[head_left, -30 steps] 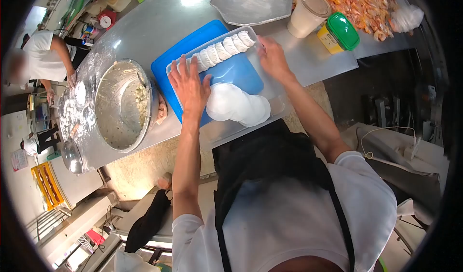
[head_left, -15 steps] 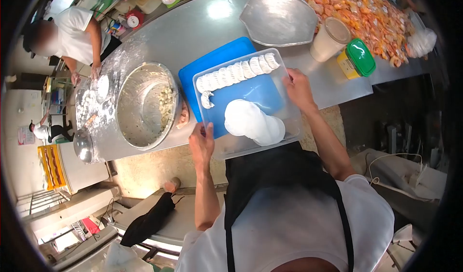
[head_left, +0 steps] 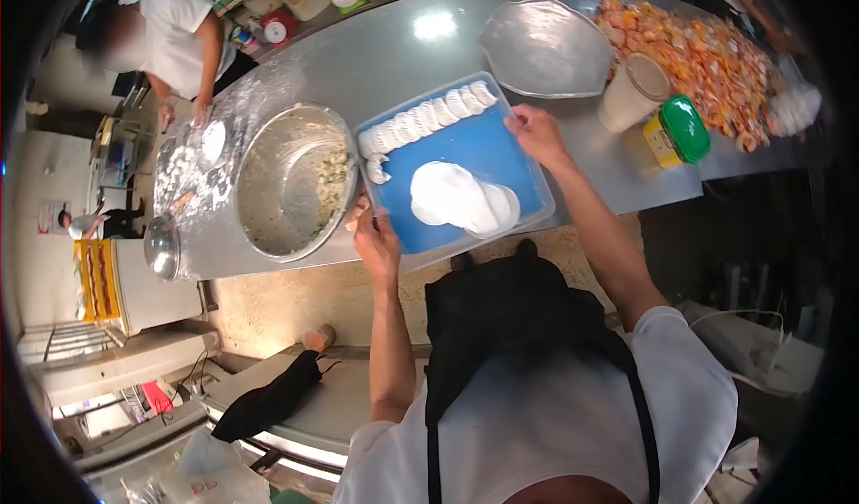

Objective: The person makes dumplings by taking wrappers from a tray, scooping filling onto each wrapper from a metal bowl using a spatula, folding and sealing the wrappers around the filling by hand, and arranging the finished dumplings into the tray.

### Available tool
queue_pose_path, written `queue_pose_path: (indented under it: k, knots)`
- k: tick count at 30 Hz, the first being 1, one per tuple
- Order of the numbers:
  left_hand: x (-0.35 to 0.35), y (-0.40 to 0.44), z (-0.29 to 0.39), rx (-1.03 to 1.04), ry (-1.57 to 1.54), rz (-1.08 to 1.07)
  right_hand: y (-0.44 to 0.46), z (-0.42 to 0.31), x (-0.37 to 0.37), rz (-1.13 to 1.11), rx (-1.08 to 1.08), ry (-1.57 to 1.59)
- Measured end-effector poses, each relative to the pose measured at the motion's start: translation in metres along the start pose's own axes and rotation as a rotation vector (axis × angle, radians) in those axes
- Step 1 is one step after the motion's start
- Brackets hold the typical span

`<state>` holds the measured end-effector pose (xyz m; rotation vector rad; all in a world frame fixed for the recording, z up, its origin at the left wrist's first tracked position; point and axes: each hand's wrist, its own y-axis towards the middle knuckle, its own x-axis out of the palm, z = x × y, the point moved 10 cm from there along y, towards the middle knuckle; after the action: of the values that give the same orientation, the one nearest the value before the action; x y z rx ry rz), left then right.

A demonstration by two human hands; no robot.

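A clear plastic tray (head_left: 542, 186) lies over a blue board on the metal table. Along its far side runs a row of several white pleated dumplings (head_left: 429, 116), and one more sits at the left below the row. Flat white dough rounds (head_left: 461, 198) are piled near its front edge. My left hand (head_left: 377, 240) is closed on the tray's left edge, beside the metal bowl. On the right edge, my right hand (head_left: 537, 135) grips the tray with bent fingers.
A large metal bowl (head_left: 255, 182) with filling stands left of the tray. Behind on the right are an empty metal pan (head_left: 548, 48), a beige container (head_left: 633, 93), a green-lidded tub (head_left: 677, 130) and an orange heap (head_left: 693, 61). A co-worker (head_left: 183, 43) stands at the floured left end.
The tray has moved away from my body and now lines up over the blue board. My left hand has shifted from the tray's inside to its left edge. The view has turned.
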<state>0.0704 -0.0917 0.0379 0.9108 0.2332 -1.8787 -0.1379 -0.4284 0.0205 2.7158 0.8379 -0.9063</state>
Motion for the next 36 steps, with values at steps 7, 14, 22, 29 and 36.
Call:
queue_pose_path:
  k: [7,14,22,29,36]
  knots:
    - [-0.025,-0.017,0.072,0.343,0.093,0.138,-0.046,0.016,-0.005,0.052,-0.002,0.092]
    - [0.073,0.062,0.12,0.596,0.393,-0.008,-0.056,0.018,-0.004,0.094,-0.046,0.148]
    - [0.126,0.1,0.122,0.614,0.489,-0.054,-0.063,0.007,-0.014,0.141,-0.114,0.098]
    - [0.049,0.032,0.081,0.258,0.055,-0.115,-0.092,-0.055,-0.044,0.147,-0.201,0.271]
    - [0.051,-0.02,0.11,0.454,0.081,-0.285,-0.106,-0.072,0.03,-0.228,-0.435,0.136]
